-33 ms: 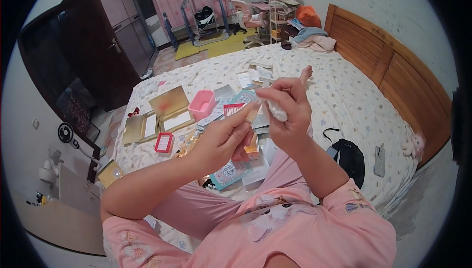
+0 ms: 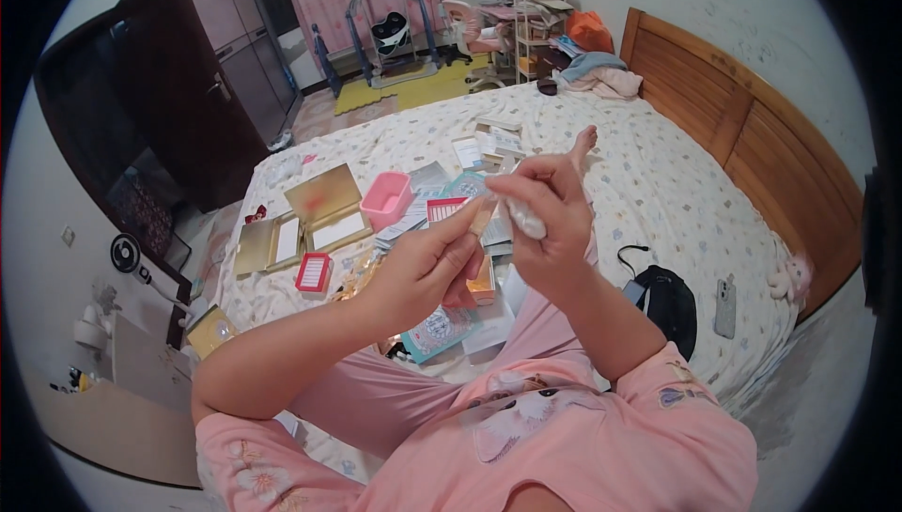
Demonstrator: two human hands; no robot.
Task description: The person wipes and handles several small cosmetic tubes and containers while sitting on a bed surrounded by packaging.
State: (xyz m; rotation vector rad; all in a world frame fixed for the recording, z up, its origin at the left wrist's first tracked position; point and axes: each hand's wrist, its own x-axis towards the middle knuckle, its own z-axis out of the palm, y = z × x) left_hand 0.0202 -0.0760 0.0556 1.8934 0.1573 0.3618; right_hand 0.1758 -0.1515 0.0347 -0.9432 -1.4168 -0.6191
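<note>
My left hand (image 2: 434, 263) is closed, its thumb and fingers pinching a small, flat tan piece (image 2: 480, 218) whose kind I cannot make out. Close by on the right, my right hand (image 2: 556, 221) curls around a crumpled white tissue-like wad (image 2: 526, 220). The fingertips of both hands nearly meet above my lap. Beneath them lie a teal patterned packet (image 2: 440, 332), an orange box (image 2: 483, 283) and pale papers, partly hidden by the hands. Just beyond is a red-edged box (image 2: 445, 209) with white slots.
Left of the hands are open gold boxes (image 2: 324, 194), a pink square container (image 2: 386, 200) and a small red box (image 2: 313, 272). A black bag (image 2: 665, 305) and a phone (image 2: 725, 307) lie to the right. A wooden headboard (image 2: 742, 108) borders the bed (image 2: 676, 193).
My right hand has dipped very slightly, its index finger tilting down with the white wad. My left hand stays almost where it was.
</note>
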